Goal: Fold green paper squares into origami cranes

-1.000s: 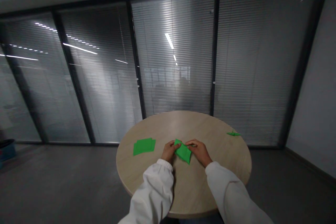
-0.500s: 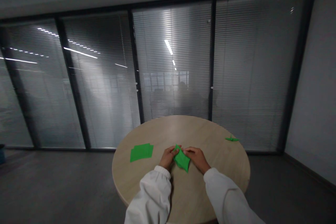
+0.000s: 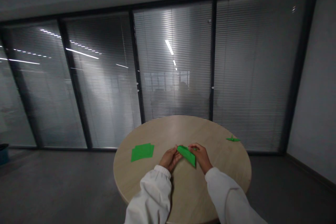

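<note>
Grn paper [image 3: 187, 156] w/ folds unclear

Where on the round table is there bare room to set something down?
The widest patch of table lies between its far edge and the left hand and right hand. Another separates the right hand from the small green piece; a narrower one, the left hand from the green sheets. Crowded: around the folded green paper.

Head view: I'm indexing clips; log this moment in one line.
left hand: touching folded green paper; right hand: touching same paper; green sheets: table, left; small green piece: table, right
</note>
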A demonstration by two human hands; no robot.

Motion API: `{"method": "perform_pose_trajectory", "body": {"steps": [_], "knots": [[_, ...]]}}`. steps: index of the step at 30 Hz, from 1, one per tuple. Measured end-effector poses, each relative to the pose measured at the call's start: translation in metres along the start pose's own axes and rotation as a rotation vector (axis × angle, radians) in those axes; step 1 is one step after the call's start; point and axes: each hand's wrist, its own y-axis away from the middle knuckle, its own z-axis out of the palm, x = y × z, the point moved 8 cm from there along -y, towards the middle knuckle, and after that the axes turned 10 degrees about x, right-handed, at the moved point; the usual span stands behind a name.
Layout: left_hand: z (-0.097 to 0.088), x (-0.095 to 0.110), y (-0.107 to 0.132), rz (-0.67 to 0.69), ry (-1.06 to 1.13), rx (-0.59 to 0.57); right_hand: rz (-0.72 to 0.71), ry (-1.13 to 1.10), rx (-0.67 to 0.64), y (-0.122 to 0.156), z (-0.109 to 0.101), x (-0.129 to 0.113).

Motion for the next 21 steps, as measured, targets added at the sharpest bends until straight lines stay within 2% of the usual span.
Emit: {"method": "perform_pose_trajectory", "body": {"steps": [8, 16, 21], "knots": [[0.009, -0.001, 0.008, 0.024, -0.128, -0.114, -0.019, 0.086, 0.015, 0.003, 0.001, -0.002], [0.01, -0.009, 0.008, -0.06, -0.203, -0.125, -0.027, 0.136, 0.045, 0.002, -0.001, -0.005], [0.009, -0.01, 0.008, -0.042, -0.25, -0.131, -0.082, 0.189, 0.034, 0.004, 0.002, -0.007]]}}
